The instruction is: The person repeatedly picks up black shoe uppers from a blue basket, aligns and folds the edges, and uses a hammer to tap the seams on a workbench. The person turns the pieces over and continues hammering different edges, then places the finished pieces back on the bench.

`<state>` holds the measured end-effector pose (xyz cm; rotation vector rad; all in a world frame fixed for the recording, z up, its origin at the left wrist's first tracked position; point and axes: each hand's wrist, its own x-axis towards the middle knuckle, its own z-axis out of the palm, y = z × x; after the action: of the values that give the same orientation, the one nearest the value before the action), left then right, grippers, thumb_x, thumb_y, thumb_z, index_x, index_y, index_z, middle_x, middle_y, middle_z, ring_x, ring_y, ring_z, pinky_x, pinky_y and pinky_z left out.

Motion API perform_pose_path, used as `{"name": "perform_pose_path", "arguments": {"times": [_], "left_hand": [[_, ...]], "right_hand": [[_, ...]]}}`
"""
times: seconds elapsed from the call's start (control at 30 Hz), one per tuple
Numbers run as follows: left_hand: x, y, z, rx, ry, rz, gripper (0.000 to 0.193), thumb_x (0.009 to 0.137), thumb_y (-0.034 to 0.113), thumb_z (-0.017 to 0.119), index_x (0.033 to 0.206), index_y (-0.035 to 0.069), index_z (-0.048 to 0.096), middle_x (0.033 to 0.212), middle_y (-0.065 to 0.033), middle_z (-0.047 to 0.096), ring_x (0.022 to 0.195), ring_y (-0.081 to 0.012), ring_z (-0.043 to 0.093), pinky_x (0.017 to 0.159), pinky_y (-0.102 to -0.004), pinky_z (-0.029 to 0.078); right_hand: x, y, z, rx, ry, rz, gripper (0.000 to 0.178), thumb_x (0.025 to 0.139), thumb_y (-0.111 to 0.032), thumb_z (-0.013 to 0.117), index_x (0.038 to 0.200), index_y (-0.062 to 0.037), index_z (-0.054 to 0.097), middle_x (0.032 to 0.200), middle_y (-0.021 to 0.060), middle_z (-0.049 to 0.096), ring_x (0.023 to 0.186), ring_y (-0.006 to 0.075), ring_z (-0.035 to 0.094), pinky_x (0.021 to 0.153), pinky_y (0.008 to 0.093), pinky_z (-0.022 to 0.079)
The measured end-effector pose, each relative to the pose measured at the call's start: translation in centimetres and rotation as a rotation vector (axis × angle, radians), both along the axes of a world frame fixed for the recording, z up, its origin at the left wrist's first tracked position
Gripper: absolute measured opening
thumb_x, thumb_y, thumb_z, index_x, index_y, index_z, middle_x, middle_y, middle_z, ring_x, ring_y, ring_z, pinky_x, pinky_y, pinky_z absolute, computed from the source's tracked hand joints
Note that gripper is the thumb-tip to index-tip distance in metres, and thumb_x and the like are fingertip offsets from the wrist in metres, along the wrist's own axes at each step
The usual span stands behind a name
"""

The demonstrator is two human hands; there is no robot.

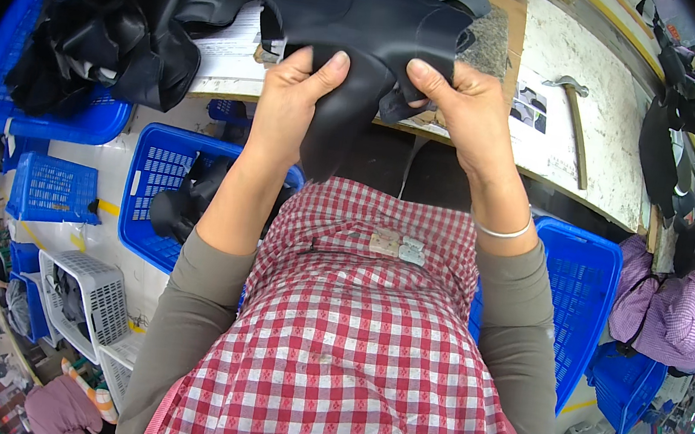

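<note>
With both hands I stretch a black leather upper in front of me, above the near edge of the workbench. My left hand pinches its left side, thumb on top. My right hand grips its right side the same way, with a bangle on that wrist. The fingers under the leather are mostly hidden. Between the hands, a flap of it hangs down toward my checked apron. A hammer with a wooden handle lies on the bench, right of my right hand.
More black leather pieces are heaped at the far left over a blue crate. Blue baskets stand below the bench on the left and right. Printed sheets lie on the bench. Another person in a checked shirt is at the right.
</note>
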<state>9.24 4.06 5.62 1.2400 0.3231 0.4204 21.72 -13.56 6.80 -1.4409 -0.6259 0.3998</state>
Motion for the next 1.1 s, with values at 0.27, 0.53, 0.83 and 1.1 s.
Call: {"name": "perform_pose_path", "arguments": {"times": [0.27, 0.53, 0.83, 1.1], "left_hand": [[-5.7, 1.5, -6.8, -0.507, -0.245, -0.666, 0.035, 0.098, 0.012, 0.073, 0.129, -0.001, 0.065, 0.121, -0.0164, 0.071, 0.101, -0.0231, 0.071, 0.09, -0.0377, 0.058], [-8.6, 3.7, -8.3, 0.107, 0.208, -0.314, 0.039, 0.107, 0.032, 0.062, 0.122, -0.002, 0.074, 0.106, -0.0135, 0.076, 0.092, -0.0191, 0.074, 0.078, -0.0297, 0.061], [-4.3, -3.1, -8.1, -0.498, 0.326, -0.897, 0.07, 0.103, 0.048, 0.064, 0.138, -0.013, 0.057, 0.119, -0.0288, 0.072, 0.097, -0.0313, 0.077, 0.079, -0.0406, 0.067], [-4.3, -4.9, -10.3, 0.959, 0.223, -0.522, 0.046, 0.081, -0.002, 0.076, 0.124, 0.001, 0.062, 0.103, -0.0249, 0.069, 0.099, -0.0454, 0.069, 0.08, -0.0443, 0.055]], "right_hand": [[-1.6, -4.9, 6.3, -0.443, -1.052, 0.232, 0.029, 0.09, -0.023, 0.081, 0.087, 0.0043, 0.072, 0.069, 0.0121, 0.063, 0.067, 0.0279, 0.063, 0.067, 0.0385, 0.05], [-7.4, -10.8, 3.6, -0.667, -1.665, 0.434, 0.013, 0.069, -0.016, 0.071, 0.062, -0.0138, 0.061, 0.06, -0.0002, 0.056, 0.068, 0.0167, 0.058, 0.079, 0.0319, 0.044], [-7.0, -11.5, -1.3, -0.616, -1.514, 0.408, 0.01, 0.07, -0.015, 0.072, 0.066, -0.0122, 0.063, 0.062, 0.0001, 0.054, 0.067, 0.0167, 0.056, 0.076, 0.0312, 0.043], [-6.8, -11.1, -4.4, -0.618, -1.297, 0.415, 0.01, 0.073, -0.016, 0.067, 0.081, -0.0106, 0.069, 0.072, 0.0001, 0.056, 0.073, 0.0179, 0.058, 0.074, 0.0329, 0.042]]}}
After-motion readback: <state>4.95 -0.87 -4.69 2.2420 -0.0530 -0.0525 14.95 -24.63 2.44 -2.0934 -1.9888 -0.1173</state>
